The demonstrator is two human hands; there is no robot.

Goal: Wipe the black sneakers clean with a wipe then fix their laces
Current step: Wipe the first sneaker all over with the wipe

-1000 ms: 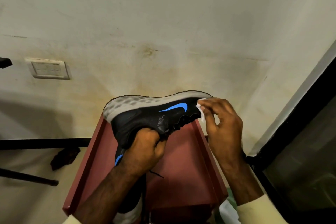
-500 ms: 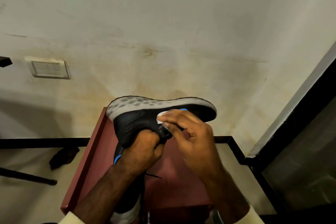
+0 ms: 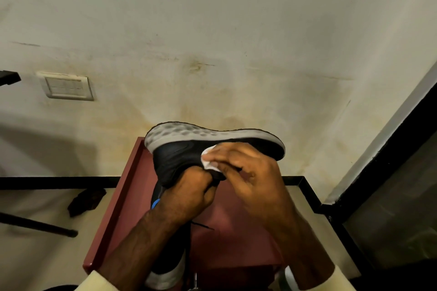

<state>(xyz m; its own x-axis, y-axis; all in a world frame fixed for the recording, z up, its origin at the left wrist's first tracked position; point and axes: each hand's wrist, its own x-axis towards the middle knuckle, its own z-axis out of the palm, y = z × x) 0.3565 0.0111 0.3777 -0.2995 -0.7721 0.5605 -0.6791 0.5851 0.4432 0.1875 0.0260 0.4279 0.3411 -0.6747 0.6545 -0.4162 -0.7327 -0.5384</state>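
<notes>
A black sneaker (image 3: pixel 179 153) with a grey sole is held on its side above a dark red table (image 3: pixel 127 196), sole turned toward the wall. My left hand (image 3: pixel 191 189) grips it at the opening near the heel. My right hand (image 3: pixel 246 172) pinches a white wipe (image 3: pixel 209 158) and presses it on the sneaker's black side, covering the blue logo. A second black sneaker (image 3: pixel 170 264) lies on the table under my left forearm, mostly hidden, with a loose black lace end (image 3: pixel 203 226) beside it.
The wall stands close behind the table, with a switch plate (image 3: pixel 67 87) at the left. A dark cloth-like object (image 3: pixel 86 199) and a black bar (image 3: pixel 37 223) lie on the floor to the left. A black-framed door (image 3: pixel 387 172) is at the right.
My right hand has slid the wipe leftward along the sneaker's side, from the toe end over the logo toward the heel. The sneaker has dipped slightly lower. My left hand keeps its hold.
</notes>
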